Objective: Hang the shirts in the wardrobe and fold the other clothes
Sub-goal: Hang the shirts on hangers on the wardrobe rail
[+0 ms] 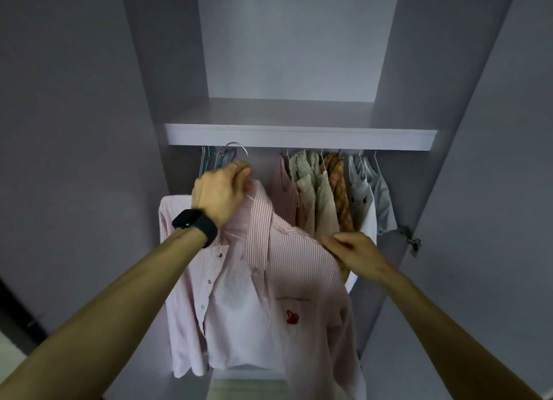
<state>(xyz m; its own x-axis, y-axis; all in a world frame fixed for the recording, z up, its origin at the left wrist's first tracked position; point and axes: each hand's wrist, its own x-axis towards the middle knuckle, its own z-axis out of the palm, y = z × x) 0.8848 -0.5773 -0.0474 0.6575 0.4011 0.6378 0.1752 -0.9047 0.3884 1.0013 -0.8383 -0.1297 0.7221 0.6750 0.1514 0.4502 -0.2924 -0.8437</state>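
Several garments (326,196) hang in the wardrobe (299,136), right of the striped shirt (263,280).

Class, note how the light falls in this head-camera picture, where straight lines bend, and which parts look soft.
Head view: dim, even, bluish light, no glare beyond a faint glint on the hanger; the wide lens bows the wardrobe panels outward; the striped shirt is sharp, the hanging clothes behind darker and softer.
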